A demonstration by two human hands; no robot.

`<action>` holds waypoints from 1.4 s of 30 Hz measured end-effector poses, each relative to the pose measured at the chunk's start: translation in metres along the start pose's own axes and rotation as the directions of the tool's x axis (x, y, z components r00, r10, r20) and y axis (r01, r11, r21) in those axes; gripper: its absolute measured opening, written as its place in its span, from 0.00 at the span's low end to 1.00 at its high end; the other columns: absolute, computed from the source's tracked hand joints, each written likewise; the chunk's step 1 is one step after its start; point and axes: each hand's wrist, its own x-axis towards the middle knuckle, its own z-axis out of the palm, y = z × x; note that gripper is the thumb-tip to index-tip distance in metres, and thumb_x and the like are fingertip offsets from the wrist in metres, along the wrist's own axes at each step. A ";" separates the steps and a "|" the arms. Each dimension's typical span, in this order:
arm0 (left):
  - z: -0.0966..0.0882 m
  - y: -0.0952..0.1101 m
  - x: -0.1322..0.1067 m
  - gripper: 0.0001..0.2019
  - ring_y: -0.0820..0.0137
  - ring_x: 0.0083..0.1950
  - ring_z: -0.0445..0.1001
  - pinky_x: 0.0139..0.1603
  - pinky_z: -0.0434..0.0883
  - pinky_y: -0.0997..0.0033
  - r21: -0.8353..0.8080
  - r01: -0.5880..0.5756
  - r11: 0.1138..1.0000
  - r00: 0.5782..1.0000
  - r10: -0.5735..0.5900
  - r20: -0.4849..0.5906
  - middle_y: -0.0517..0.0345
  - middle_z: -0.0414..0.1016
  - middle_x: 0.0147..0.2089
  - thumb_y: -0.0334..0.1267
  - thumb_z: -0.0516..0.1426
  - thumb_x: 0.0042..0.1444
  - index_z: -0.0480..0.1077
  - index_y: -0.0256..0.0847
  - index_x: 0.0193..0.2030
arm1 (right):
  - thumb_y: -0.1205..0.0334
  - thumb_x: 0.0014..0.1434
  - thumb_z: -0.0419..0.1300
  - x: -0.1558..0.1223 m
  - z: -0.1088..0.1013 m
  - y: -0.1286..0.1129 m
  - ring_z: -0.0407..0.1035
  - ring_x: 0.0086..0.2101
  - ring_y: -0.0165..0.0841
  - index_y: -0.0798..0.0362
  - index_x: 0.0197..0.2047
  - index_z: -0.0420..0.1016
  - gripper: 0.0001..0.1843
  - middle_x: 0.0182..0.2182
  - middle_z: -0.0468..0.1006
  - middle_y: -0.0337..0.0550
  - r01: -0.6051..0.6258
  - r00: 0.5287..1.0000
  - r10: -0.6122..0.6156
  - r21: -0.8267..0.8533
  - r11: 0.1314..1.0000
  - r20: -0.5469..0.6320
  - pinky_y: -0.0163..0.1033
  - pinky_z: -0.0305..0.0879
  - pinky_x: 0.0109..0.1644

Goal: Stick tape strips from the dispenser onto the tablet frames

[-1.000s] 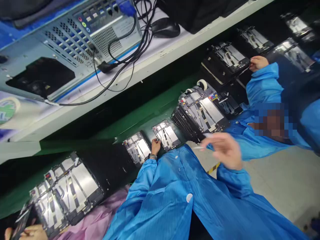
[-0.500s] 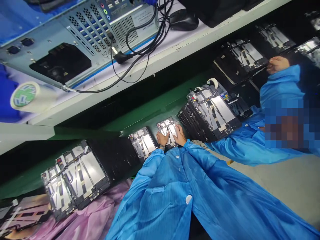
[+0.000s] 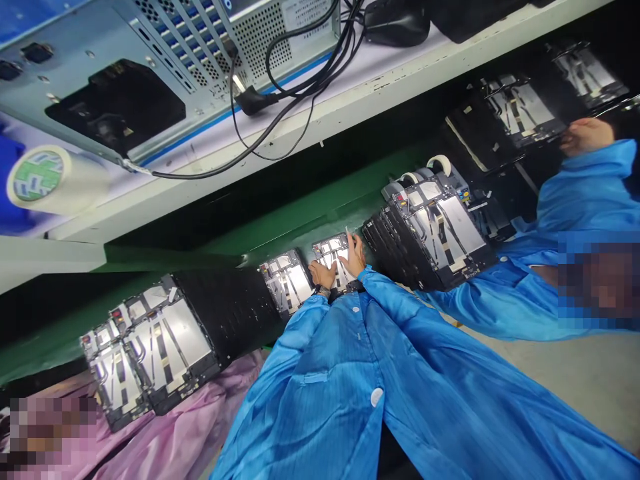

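My left hand (image 3: 323, 273), a watch at its wrist, rests flat on an opened tablet-like panel (image 3: 327, 248) with ribbon cables and silver plates. My right hand (image 3: 354, 257) is on the same panel's right side, pinching a thin white tool (image 3: 347, 235) against it. A similar panel (image 3: 286, 281) lies just left of my left hand. A tall stack of such panels (image 3: 430, 233) stands to the right of my right hand. The blue sleeves of my coat (image 3: 320, 360) run up to both wrists.
A co-worker's hand (image 3: 585, 137) lies on panels at upper right. Further panels (image 3: 150, 350) sit at lower left on a black mat (image 3: 227, 317). A tape roll (image 3: 439, 163) sits behind the stack. Above, a shelf (image 3: 350, 87) carries a computer case (image 3: 150, 67), cables and a mouse (image 3: 397, 20).
My right hand has come down from the air beside the stack onto the panel, next to my left hand. The whole view has shifted slightly, and the co-worker's hand appears further right.
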 end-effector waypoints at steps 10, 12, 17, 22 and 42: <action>-0.016 -0.006 -0.029 0.31 0.48 0.76 0.57 0.74 0.59 0.48 0.204 -0.601 0.773 0.789 0.615 -0.007 0.33 0.58 0.75 0.42 0.53 0.66 0.58 0.31 0.72 | 0.60 0.58 0.67 0.011 0.006 -0.003 0.59 0.64 0.52 0.50 0.81 0.31 0.61 0.71 0.48 0.62 -0.032 0.999 0.032 -0.031 0.999 0.006 0.57 0.58 0.70; -0.014 -0.011 -0.035 0.31 0.50 0.78 0.54 0.76 0.56 0.48 0.200 -0.703 0.682 0.708 0.698 0.106 0.37 0.58 0.76 0.40 0.53 0.66 0.57 0.32 0.74 | 0.61 0.58 0.67 0.012 0.007 -0.004 0.59 0.65 0.52 0.50 0.81 0.31 0.61 0.71 0.49 0.62 -0.032 0.999 0.032 -0.021 0.999 0.005 0.56 0.59 0.70; -0.006 -0.015 -0.036 0.33 0.52 0.79 0.52 0.76 0.55 0.45 0.228 -0.724 0.651 0.690 0.686 0.231 0.38 0.56 0.78 0.39 0.52 0.66 0.55 0.33 0.76 | 0.63 0.58 0.67 0.016 -0.001 -0.008 0.59 0.65 0.51 0.53 0.81 0.34 0.59 0.69 0.53 0.62 -0.018 1.000 0.019 0.030 0.999 -0.015 0.55 0.60 0.69; -0.011 -0.009 -0.037 0.32 0.50 0.79 0.54 0.76 0.56 0.44 0.239 -0.707 0.665 0.706 0.683 0.188 0.39 0.59 0.76 0.38 0.54 0.65 0.59 0.36 0.75 | 0.66 0.63 0.57 0.004 -0.021 -0.005 0.68 0.56 0.45 0.53 0.80 0.39 0.48 0.59 0.68 0.58 0.021 0.992 0.001 0.176 0.984 -0.124 0.53 0.68 0.64; 0.007 0.069 0.036 0.39 0.48 0.83 0.34 0.78 0.37 0.33 0.157 -0.404 0.901 0.915 0.400 0.058 0.33 0.44 0.81 0.54 0.57 0.61 0.56 0.34 0.74 | 0.69 0.63 0.53 0.024 -0.028 0.001 0.69 0.57 0.43 0.48 0.80 0.41 0.46 0.60 0.67 0.55 -0.059 0.995 0.068 0.113 0.992 -0.077 0.50 0.71 0.62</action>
